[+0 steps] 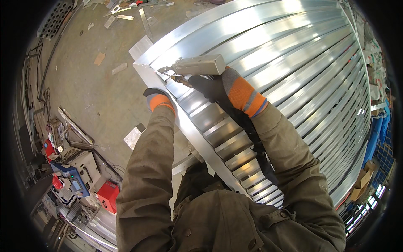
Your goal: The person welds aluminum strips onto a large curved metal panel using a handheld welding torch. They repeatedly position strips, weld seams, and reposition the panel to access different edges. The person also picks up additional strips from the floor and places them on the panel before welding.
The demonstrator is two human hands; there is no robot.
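My right hand (235, 86), in an orange and grey glove with dark fingers, is closed round the handle of a handheld welding gun (199, 65). The gun's nozzle points left, close to the near-left corner of a large slatted metal panel (256, 50). A thick black cable sleeve (253, 136) runs from the gun back over the slats toward me. Against the panel's pale metal side rail (191, 132), just below the nozzle, my left hand (159, 101) is curled on the edge, also gloved. Its fingertips are partly hidden.
A blue and grey machine with a screen (77, 185) stands at the lower left, beside a red box (108, 196). Metal offcuts and scraps (125, 17) litter the concrete floor (84, 92). Cardboard (361, 185) and blue wrapped material (378, 130) lie beyond the panel on the right.
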